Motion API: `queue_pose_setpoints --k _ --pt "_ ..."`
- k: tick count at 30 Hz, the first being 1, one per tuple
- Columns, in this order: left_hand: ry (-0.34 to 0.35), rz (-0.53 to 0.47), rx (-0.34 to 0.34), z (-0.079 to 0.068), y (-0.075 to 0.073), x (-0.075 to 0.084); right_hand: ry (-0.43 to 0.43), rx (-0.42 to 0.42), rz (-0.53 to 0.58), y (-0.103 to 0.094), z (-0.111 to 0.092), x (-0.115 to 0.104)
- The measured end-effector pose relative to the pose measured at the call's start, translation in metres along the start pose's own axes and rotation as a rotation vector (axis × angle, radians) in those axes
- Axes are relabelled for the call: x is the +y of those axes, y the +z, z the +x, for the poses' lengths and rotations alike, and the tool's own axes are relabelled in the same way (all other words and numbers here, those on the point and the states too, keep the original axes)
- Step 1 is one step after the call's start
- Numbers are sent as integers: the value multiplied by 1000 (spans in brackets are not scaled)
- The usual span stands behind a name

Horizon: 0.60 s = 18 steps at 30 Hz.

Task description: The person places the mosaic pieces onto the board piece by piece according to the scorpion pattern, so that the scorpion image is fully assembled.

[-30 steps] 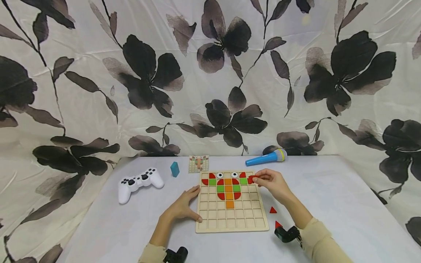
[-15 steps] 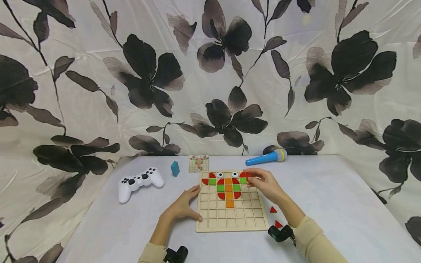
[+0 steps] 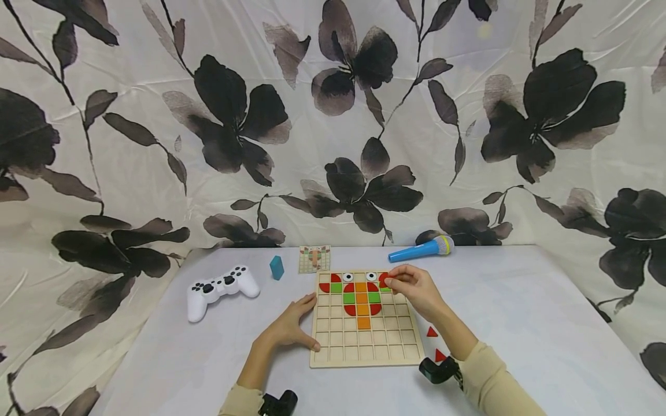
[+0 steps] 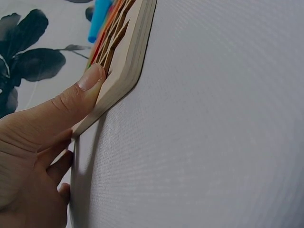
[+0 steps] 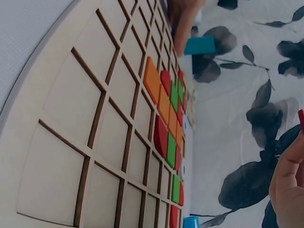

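Note:
A wooden grid board (image 3: 340,352) lies on the table, its upper rows filled with red, green and orange pieces and two eye discs. My left hand (image 3: 285,325) rests spread along its left edge; in the left wrist view the thumb (image 4: 90,78) touches the rim near a corner. Over the upper right cells, my right hand (image 3: 418,293) pinches a small flat red piece (image 5: 301,118) between thumb and fingers. Its shape is mostly hidden, and the right wrist view shows it raised off the board. Two red triangles (image 3: 432,332) lie right of the board.
A small patterned card (image 3: 314,260) lies behind the board. Left of it are a teal block (image 3: 277,267) and a white game controller (image 3: 221,292). A blue toy microphone (image 3: 421,251) lies at the back right. Floral cloth hangs behind the table.
My right hand has moved left with the red piece, from the board's upper right corner to above the cells beside it. My left hand and the board have stayed put.

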State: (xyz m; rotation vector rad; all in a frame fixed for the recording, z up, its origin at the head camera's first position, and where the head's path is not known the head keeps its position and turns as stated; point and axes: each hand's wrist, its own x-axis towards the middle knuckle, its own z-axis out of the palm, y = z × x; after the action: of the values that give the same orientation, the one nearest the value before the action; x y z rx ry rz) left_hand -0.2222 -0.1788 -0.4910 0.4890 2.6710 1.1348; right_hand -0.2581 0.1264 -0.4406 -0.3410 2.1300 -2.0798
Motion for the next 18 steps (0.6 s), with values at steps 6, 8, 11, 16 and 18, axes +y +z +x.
queue_pose_setpoints --k 6,8,11,16,18 --pt "-48 -8 -3 2 2 -1 9 30 46 3 -1 0" --pt "-55 -3 -2 3 2 -1 5 28 45 4 -1 1" --pt "-53 -1 -2 3 2 -1 4 21 28 4 -1 1" --pt "-50 -3 -2 3 1 0 -21 -13 -10 5 -1 2" --pt "-49 -5 -2 3 1 0 -43 -29 -16 5 -2 2"
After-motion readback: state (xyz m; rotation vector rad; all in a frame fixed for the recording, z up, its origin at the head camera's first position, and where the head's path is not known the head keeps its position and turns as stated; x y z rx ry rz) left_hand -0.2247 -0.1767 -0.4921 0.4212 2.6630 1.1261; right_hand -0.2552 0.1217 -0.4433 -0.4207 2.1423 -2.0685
